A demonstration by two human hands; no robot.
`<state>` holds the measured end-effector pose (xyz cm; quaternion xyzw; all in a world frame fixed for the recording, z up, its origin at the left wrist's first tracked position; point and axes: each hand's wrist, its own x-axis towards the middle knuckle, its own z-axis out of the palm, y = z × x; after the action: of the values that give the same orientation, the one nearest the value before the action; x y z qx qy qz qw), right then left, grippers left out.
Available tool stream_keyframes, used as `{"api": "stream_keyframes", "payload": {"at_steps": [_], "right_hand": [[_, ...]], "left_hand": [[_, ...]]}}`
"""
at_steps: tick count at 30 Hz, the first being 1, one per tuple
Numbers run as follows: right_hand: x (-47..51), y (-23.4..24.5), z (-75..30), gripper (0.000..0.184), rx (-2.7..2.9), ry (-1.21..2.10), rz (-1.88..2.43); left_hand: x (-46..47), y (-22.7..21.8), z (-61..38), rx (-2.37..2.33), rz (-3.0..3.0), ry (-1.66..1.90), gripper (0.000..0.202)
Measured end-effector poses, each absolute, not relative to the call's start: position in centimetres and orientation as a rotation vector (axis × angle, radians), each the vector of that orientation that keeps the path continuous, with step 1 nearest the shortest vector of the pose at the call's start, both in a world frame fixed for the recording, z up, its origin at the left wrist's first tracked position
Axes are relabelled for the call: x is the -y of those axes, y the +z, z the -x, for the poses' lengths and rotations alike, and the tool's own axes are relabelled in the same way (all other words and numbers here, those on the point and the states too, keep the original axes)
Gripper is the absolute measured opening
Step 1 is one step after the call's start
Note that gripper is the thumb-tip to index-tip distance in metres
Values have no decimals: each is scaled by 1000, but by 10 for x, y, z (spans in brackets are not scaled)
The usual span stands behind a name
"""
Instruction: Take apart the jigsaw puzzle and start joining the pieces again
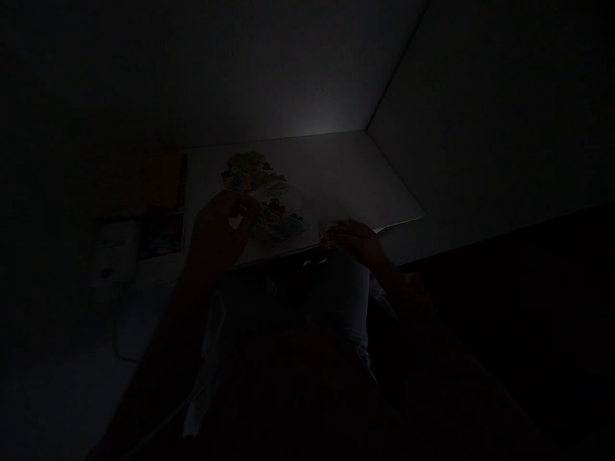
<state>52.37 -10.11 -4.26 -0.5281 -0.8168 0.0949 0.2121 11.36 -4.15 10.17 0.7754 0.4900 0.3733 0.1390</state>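
The scene is very dark. A clear plastic bag (283, 224) with small coloured pieces in it lies on the white tabletop (346, 173), close to its front edge. My left hand (218, 227) pinches the bag's left side between thumb and fingers. At the front edge, right of the bag, is my right hand (358, 242), its fingers bent and close together; what they hold, if anything, is too dark to make out. Just behind the bag is a pile of yellow-green and orange pieces (250, 169).
To the left are an orange object (161, 179), a dark picture card (162, 235) and a pale box-like device (114, 250) with a cable below it. Pale walls meet in a corner behind the table. My legs (346, 294) are below the front edge.
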Motion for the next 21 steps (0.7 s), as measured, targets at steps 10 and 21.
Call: {"api": "stream_keyframes", "payload": {"at_steps": [10,21], "right_hand": [[87,-51,-531,38,2183,196,1519],[23,-18,-506,28,1812,456,1638]], "left_hand": [[41,99,-113,-1360,-2273,1118,13],[36,97,-119,-1339,-2263,1118,13]]}}
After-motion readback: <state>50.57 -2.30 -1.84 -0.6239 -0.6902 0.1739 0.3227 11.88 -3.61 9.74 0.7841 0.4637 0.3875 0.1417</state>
